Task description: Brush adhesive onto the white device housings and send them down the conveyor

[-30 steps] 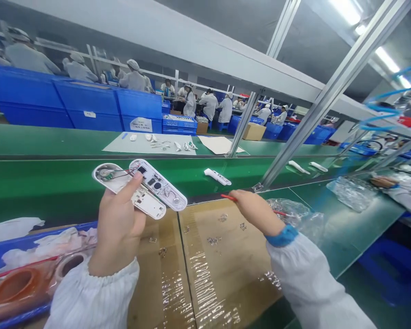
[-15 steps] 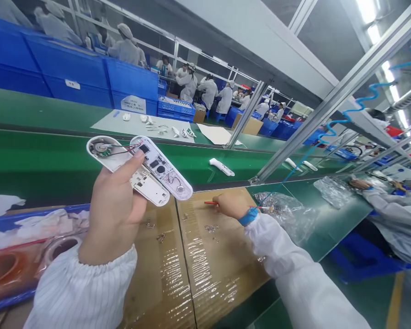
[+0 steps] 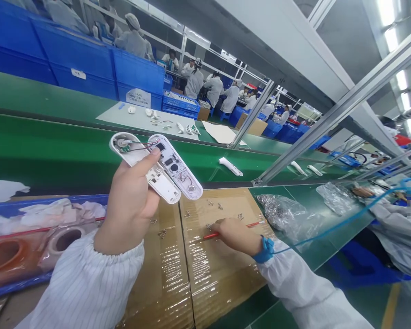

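Note:
My left hand (image 3: 131, 205) is closed around an opened white handheld device, its thumb pressed near the top. One half is a white plastic shell (image 3: 166, 186) with a round part and thin wires at its upper end. The other half carries a circuit board (image 3: 173, 165), joined to the shell by red and dark wires. My right hand (image 3: 237, 234) is low over the taped cardboard (image 3: 222, 274), closed on a thin red stick-like tool (image 3: 211, 236). Its fingertips are at a small pile of metal parts (image 3: 209, 226); whether they grip one is hidden.
More small metal parts (image 3: 162, 233) lie scattered on the cardboard. A blue tray (image 3: 20, 292) with tape rolls stands at left. Clear plastic bags (image 3: 287, 212) lie at right, near a co-worker's sleeve (image 3: 393, 210). White devices (image 3: 230, 167) sit on the green belt (image 3: 54, 151). A blue cord (image 3: 342, 218) runs from my right wrist.
My right hand has moved down and toward me over the cardboard, to a pile of metal parts, with the red tool still in it. My left hand still holds the opened device.

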`<state>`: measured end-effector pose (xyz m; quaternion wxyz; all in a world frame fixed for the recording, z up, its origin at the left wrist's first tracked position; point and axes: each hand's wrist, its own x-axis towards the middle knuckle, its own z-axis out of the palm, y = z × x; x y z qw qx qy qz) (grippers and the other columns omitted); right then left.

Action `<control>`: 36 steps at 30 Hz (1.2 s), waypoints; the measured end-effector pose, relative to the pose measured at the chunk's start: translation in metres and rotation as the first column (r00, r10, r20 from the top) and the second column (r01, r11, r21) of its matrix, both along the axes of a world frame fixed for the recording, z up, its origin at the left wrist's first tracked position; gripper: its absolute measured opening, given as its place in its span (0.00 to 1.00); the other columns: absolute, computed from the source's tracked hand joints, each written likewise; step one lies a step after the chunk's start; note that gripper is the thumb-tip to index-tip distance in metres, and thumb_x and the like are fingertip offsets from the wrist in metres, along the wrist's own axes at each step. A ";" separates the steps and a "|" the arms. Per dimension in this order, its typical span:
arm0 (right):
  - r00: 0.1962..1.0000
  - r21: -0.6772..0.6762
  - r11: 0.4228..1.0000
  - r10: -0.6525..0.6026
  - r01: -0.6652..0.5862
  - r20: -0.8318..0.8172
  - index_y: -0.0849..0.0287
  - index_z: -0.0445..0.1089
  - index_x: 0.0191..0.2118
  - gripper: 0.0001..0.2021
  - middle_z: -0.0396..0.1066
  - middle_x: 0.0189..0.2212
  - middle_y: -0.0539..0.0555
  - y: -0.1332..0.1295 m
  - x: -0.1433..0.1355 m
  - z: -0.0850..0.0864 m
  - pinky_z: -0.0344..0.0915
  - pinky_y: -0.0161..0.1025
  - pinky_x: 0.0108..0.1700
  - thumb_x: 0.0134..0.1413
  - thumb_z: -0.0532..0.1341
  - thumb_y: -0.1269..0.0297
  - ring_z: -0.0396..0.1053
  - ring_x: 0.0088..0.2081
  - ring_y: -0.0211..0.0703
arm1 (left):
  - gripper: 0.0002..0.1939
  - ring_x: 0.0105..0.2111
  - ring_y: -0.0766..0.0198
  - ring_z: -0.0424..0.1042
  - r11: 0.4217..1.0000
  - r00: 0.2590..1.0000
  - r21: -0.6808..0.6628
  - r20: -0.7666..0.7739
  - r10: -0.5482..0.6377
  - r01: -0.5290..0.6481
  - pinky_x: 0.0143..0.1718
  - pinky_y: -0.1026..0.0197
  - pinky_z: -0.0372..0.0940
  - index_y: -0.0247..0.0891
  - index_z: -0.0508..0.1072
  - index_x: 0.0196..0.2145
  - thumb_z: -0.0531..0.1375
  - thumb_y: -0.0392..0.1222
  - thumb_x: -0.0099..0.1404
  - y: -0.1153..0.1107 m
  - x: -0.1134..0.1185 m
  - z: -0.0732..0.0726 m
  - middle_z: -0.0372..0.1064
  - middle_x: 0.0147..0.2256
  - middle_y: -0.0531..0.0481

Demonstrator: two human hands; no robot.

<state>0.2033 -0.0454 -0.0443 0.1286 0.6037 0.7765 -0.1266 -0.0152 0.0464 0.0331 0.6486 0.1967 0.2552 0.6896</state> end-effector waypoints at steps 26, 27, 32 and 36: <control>0.430 0.044 0.887 -0.179 0.459 -0.885 0.60 0.72 0.29 0.05 0.72 0.26 0.51 0.048 -0.082 0.072 0.63 0.37 0.33 0.47 0.63 0.64 0.67 0.29 0.39 | 0.21 0.40 0.63 0.71 0.919 0.936 0.179 0.033 0.350 -0.350 0.44 0.59 0.68 0.40 0.62 0.45 0.63 0.33 0.56 -0.013 0.035 -0.022 0.68 0.42 0.48; 0.445 0.047 0.891 -0.179 0.451 -0.877 0.60 0.72 0.29 0.05 0.72 0.26 0.51 0.050 -0.082 0.072 0.63 0.37 0.33 0.47 0.63 0.64 0.67 0.28 0.39 | 0.20 0.40 0.64 0.71 0.913 0.931 0.180 0.041 0.364 -0.365 0.44 0.59 0.68 0.40 0.62 0.45 0.63 0.33 0.56 -0.013 0.035 -0.022 0.69 0.41 0.48; 0.486 0.080 0.905 -0.149 0.418 -0.861 0.58 0.67 0.27 0.07 0.68 0.24 0.47 0.063 -0.080 0.068 0.58 0.33 0.30 0.45 0.64 0.63 0.61 0.25 0.35 | 0.20 0.40 0.63 0.71 0.918 0.931 0.153 0.069 0.359 -0.365 0.44 0.58 0.68 0.41 0.62 0.44 0.63 0.33 0.56 -0.012 0.036 -0.021 0.69 0.41 0.49; 0.531 0.197 0.849 -0.112 0.491 -0.840 0.58 0.60 0.25 0.13 0.62 0.21 0.44 0.066 -0.076 0.069 0.55 0.32 0.27 0.46 0.64 0.59 0.55 0.22 0.32 | 0.21 0.43 0.61 0.71 0.941 0.947 0.120 0.083 0.309 -0.318 0.45 0.57 0.67 0.42 0.62 0.45 0.63 0.33 0.56 -0.010 0.033 -0.018 0.68 0.44 0.48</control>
